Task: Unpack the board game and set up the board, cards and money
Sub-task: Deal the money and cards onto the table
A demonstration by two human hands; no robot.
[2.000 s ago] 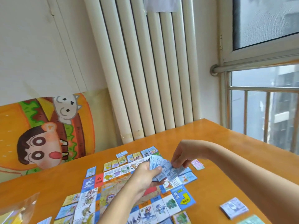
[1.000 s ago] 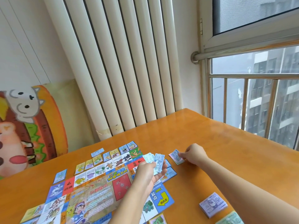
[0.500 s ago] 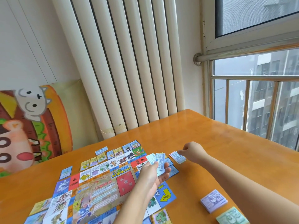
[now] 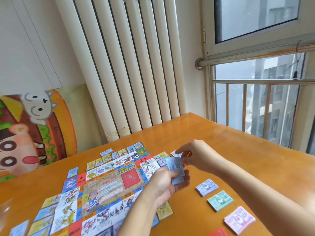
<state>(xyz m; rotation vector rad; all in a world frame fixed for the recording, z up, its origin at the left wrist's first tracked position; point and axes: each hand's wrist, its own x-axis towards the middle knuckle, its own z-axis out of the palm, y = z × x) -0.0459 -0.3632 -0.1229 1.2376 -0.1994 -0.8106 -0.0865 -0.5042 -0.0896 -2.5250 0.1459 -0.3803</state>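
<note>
The colourful game board (image 4: 105,186) lies flat on the orange table (image 4: 247,159), with small cards laid along its far and left edges. My left hand (image 4: 163,184) grips a stack of light-blue cards (image 4: 176,171) above the board's right side. My right hand (image 4: 194,154) is at the top of that stack, its fingers pinching the top card. A single card (image 4: 174,153) lies on the table just behind the hands. Money stacks sit to the right: purple (image 4: 206,187), green (image 4: 220,200) and pink (image 4: 239,219).
A red stack's corner (image 4: 219,233) shows at the bottom edge. A white radiator (image 4: 127,65) and a cartoon cushion (image 4: 30,130) stand behind the table, a window with bars (image 4: 255,108) at the right. A clear bag's edge (image 4: 5,212) is at the far left.
My right hand left the card it laid on the table and came back to the stack in my left hand. The view tilted down, showing more money stacks.
</note>
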